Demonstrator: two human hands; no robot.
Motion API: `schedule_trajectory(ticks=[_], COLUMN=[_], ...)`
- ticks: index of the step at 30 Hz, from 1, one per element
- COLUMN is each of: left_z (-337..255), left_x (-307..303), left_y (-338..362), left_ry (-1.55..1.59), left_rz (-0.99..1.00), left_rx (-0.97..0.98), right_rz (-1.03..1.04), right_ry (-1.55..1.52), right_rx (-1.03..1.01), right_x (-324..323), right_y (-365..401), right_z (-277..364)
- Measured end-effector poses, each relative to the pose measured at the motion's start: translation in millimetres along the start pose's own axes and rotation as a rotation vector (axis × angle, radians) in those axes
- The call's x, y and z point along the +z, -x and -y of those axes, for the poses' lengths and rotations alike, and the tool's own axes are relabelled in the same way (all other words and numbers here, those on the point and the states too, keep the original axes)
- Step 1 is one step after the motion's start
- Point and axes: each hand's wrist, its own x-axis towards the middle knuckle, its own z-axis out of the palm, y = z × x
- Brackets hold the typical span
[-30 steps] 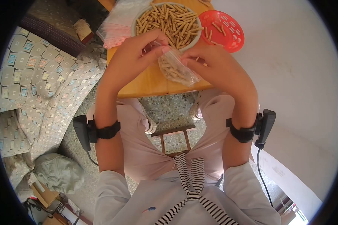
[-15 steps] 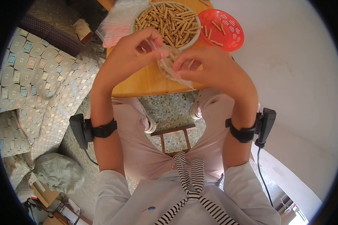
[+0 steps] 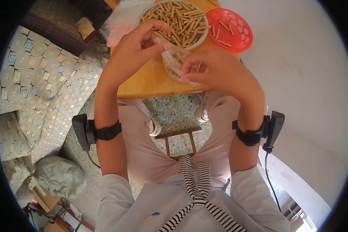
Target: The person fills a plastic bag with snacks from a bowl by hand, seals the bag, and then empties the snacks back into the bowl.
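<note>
A clear plastic bag (image 3: 171, 63) holding tan stick-shaped pieces lies over the near part of the wooden table. My right hand (image 3: 210, 66) pinches the bag's edge at its right side, thumb against fingertips. At the bag's upper left is my left hand (image 3: 143, 43), its thumb and fingers spread apart; the thumb is close to the bag's edge. Behind both hands stands a round pale bowl (image 3: 137, 21) heaped with the same tan sticks (image 3: 181, 21).
A red perforated basket (image 3: 241, 29) with several sticks sits at the table's right, near the white wall (image 3: 297, 58). Flat plastic bags (image 3: 118, 27) lie at the left of the wooden table (image 3: 143, 86). Patterned cloth (image 3: 38, 85) hangs further left.
My left hand has moved slightly up, and its thumb and fingers have spread apart. My right hand still pinches the bag, with little movement.
</note>
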Motion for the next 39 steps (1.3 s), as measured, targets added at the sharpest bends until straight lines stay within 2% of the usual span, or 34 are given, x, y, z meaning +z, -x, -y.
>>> schedule_trajectory(ticks=[9,12,14,15,17,21,23,24,26,29,33,36,39], left_z=[3,4,-2,-3,-4,1,0,-1,-2,-4,-7,-8,-10], left_x=[-1,-4,-7,-6,-3,0,1,1,0,1,2,2,4], left_y=[0,-2,0,1,3,2,1,1,1,0,1,1,3], left_ry=[0.013,0.019,-0.259,-0.258,-0.329,-0.439,-0.499,-0.5,-0.311,-0.26,-0.276,-0.334,-0.253], left_rz=[0.015,0.008,0.03,0.031,0.045,0.022,0.001,0.001,0.104,0.162,0.139,0.122,0.134], left_rx=[-0.014,-0.022,0.08,0.08,0.251,0.307,0.412,0.413,0.298,0.27,0.278,0.357,0.266], right_rz=[0.021,-0.041,-0.139,-0.138,-0.137,-0.111,-0.134,-0.134,-0.163,-0.216,-0.245,-0.248,-0.23], right_ry=[-0.066,-0.048,0.066,0.066,0.038,0.025,0.02,0.02,0.005,0.093,0.088,0.126,0.11], right_rx=[-0.002,-0.033,-0.026,-0.024,0.006,-0.004,-0.045,-0.045,-0.085,-0.111,-0.141,-0.148,-0.138], right_x=[-4,-3,-2,-3,-5,-5,-2,-1,2,3,8,5,3], right_y=[-2,-2,-2,-2,-3,-2,-4,-4,-4,-4,-7,-7,-5], right_z=[1,-1,-2,-1,3,9,5,4,3,6,3,5,7])
